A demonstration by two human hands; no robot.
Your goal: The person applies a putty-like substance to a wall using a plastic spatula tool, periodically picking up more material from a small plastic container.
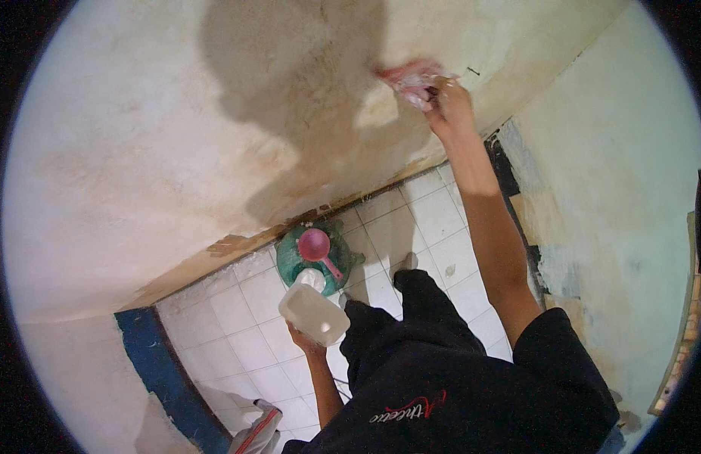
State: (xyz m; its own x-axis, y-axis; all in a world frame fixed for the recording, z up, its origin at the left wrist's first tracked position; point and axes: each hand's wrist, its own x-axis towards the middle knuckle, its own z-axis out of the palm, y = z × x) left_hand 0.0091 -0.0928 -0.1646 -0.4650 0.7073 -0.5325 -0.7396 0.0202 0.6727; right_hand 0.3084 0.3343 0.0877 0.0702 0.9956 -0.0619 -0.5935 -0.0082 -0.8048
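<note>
My right hand [452,105], arm stretched up, is closed on a red-and-white thing [410,79], blurred, that looks like a cloth or a plastic wrapper, at the stained wall [169,125]. What it is exactly cannot be told. Low on the left, my left hand [305,340] holds a whitish rectangular plastic container [314,315] from below; most of the fingers are hidden by it. Just beyond the container, on the floor by the wall, lies a green bag or tub [350,258] with a pink dipper [314,245] and a white item [312,278] on it.
A nail [473,71] sticks out of the wall near my right hand. White floor tiles [242,318] lie below, with my feet close to the green thing. The side wall [605,170] has peeled patches at right. A blue-painted wall strip [151,352] and grey fabric with red stripes [256,428] are at lower left.
</note>
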